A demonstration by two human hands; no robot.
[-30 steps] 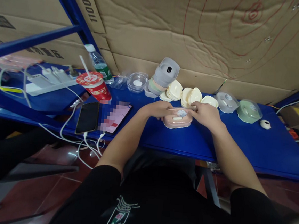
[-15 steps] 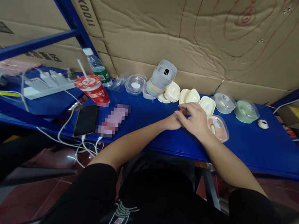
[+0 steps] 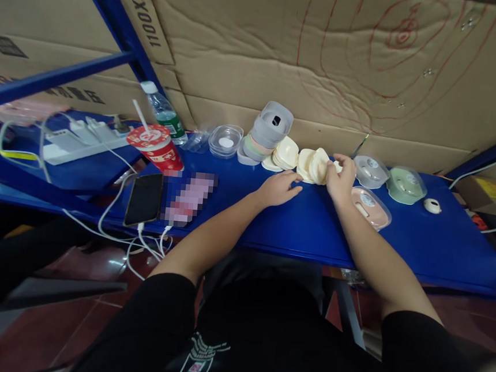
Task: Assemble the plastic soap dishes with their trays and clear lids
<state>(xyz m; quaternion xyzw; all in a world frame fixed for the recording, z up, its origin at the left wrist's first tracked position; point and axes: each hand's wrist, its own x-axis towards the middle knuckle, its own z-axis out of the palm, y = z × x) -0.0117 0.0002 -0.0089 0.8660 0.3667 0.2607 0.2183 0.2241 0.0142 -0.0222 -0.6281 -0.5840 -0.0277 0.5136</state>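
My left hand (image 3: 279, 187) rests low over the blue table, fingers stretched toward the cream pieces and holding nothing. Thumb and fingers of my right hand (image 3: 342, 180) close around a cream square plastic dish (image 3: 337, 166), mostly hidden behind them. Just left of it lie several overlapping cream dishes (image 3: 313, 165). Another cream stack (image 3: 286, 152) leans beside a tower of grey plastic parts (image 3: 273, 123), with green and pink pieces lower down. Near my right wrist sits a pink box with a clear lid (image 3: 371, 208).
Clear-lidded grey (image 3: 371, 172) and green (image 3: 405, 185) boxes and a small white case (image 3: 432, 206) stand to the right. Leftward are clear lids (image 3: 226, 141), a red cup (image 3: 158, 146), a bottle (image 3: 165, 115), a phone (image 3: 143, 200) and cables. Cardboard (image 3: 242, 52) backs the table (image 3: 309, 226).
My hands were together, right over left; now they are apart. The right hand has moved forward onto the cream dish, the left has drawn back leftward. The pink box has shifted slightly right.
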